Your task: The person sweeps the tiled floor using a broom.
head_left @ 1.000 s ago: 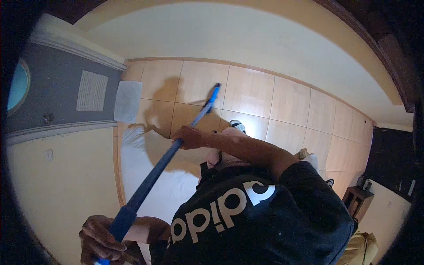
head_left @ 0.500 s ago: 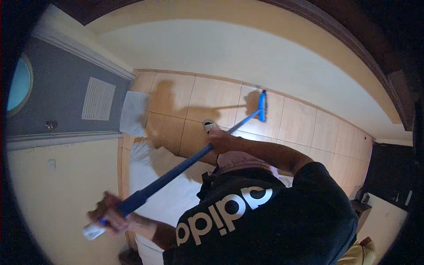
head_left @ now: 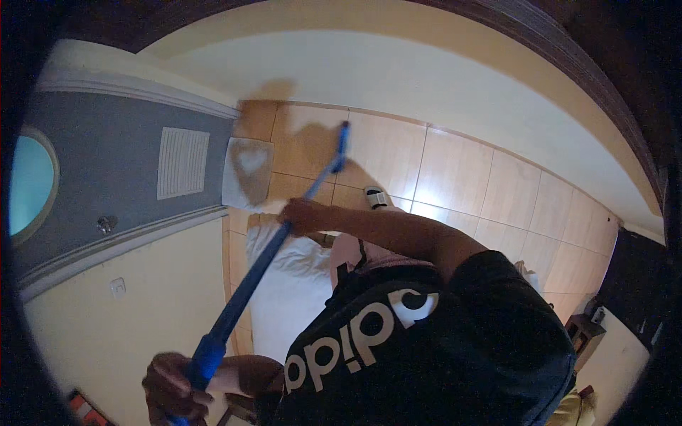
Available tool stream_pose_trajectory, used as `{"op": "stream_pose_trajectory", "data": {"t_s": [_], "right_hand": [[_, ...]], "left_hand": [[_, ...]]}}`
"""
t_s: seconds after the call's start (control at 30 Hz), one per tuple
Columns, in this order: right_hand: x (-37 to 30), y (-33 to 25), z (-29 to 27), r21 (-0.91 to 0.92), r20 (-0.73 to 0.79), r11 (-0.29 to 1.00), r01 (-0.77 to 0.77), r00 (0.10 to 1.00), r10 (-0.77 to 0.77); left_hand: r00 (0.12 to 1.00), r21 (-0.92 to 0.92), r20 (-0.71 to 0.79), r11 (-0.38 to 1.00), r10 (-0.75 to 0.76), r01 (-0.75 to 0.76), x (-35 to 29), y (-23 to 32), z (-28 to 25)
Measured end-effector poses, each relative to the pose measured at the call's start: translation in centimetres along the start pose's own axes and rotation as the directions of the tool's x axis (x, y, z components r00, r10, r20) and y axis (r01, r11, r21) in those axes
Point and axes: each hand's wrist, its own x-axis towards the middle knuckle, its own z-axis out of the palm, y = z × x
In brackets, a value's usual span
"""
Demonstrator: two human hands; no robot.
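Note:
Both my hands are wrapped round the long blue handle of a broom, which slants up from the lower left. My left hand grips near its top end, just past a brighter blue collar. Further down the pole, my right hand is closed round the thinner, paler section. The narrow blue broom head rests on the tiled floor close to the far wall, slightly blurred. Its bristles are hard to make out here. Shadows of me and the broom fall across the tiles.
On the left is a grey door with a vent panel and round window; a white mat lies before it. A white-covered bed is beside me. My sandalled foot stands on tiles. Dark furniture sits at the right.
The broom head has moved left along the far wall toward the door. My right hand has gone left with it, and the pole stands steeper. The view has also shifted.

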Motion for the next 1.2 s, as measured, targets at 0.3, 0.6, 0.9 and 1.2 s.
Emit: {"op": "stream_pose_trajectory", "data": {"t_s": [0.3,0.6,0.9,1.2], "right_hand": [[-8.8,3.9,-5.7,-0.119,0.106,0.836,-0.535,0.831,0.547],[11.3,-0.3,-4.5,-0.023,-0.188,0.971,0.238,0.953,-0.238],[27.2,5.2,2.4,0.135,-0.314,0.986,0.097,0.948,-0.05],[10.7,3.3,-2.8,-0.107,-0.309,0.976,-0.189,0.939,0.148]], "left_hand": [[0.919,-0.349,-0.127,0.884,-0.374,0.311,-3.4,-13.2,-4.3],[0.982,-0.134,-0.166,0.988,-0.093,0.071,4.9,-7.5,-18.9],[0.971,0.258,0.109,0.949,-0.215,0.181,5.7,-9.4,-13.5],[0.965,0.125,-0.065,0.957,-0.256,0.262,3.9,-11.2,-10.5]]}}
